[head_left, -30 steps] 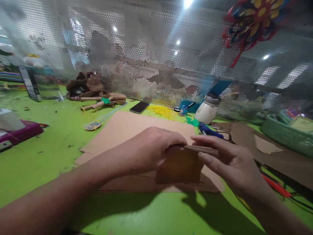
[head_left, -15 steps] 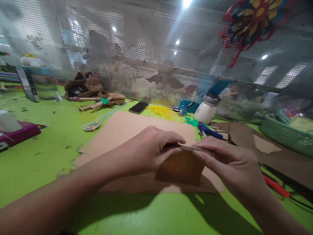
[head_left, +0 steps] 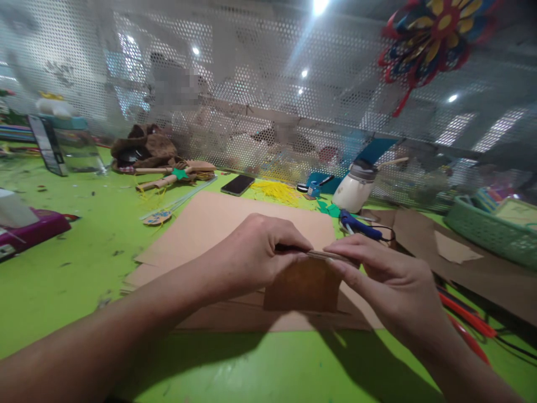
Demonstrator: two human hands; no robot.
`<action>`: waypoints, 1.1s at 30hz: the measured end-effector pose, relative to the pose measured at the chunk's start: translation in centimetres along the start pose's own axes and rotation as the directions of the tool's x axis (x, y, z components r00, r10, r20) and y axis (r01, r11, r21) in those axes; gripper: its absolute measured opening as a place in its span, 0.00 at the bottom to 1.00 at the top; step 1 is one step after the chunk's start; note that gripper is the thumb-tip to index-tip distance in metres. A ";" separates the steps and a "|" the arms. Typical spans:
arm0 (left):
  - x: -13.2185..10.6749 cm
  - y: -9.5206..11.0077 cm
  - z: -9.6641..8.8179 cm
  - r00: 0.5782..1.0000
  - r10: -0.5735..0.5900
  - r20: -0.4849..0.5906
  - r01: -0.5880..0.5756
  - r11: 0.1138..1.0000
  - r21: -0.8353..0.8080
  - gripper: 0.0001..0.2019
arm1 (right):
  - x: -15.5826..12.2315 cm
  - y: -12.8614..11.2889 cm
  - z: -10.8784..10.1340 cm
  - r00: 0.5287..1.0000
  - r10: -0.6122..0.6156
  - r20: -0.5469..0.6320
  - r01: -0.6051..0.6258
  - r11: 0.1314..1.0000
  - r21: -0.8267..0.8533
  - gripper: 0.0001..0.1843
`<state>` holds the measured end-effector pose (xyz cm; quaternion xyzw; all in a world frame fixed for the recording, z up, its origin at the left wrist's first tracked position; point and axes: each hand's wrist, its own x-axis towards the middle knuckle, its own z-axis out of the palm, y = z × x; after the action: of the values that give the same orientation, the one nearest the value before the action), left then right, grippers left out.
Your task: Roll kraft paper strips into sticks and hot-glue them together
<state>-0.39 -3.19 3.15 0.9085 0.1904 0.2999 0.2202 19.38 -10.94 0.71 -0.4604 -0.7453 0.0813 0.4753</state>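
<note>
A folded piece of brown paper [head_left: 302, 286] stands upright, its top edge made of several thin layers. My left hand [head_left: 268, 246] pinches that edge between thumb and fingers from the left. From the right, my right hand [head_left: 377, 274] pinches the same edge, with the thumb on the near side. The fingertips of both hands almost meet at the middle. Beneath lies a stack of large brown paper sheets [head_left: 218, 224], partly covered by my arms and their shadow.
Behind the sheets are a phone [head_left: 237, 184], yellow paper shreds [head_left: 277, 191] and a white jar [head_left: 352, 189]. Blue-handled scissors [head_left: 359, 225] lie right of them. A green basket [head_left: 490, 229] and a red-handled tool [head_left: 470, 314] are at right, a purple box [head_left: 37, 229] at left.
Both hands keep their pinch on the folded paper. My right hand has shifted slightly left, and more of the red items beside it shows.
</note>
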 end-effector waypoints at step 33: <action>0.1 -0.9 0.7 0.993 0.047 -0.104 -0.039 0.996 0.081 0.08 | 0.3 0.9 0.8 0.979 0.194 -0.064 -0.192 0.981 0.028 0.04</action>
<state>-0.03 -2.61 2.20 0.9032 0.1939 0.3445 0.1671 19.27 -9.96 -0.04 -0.5278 -0.6800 0.1198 0.4946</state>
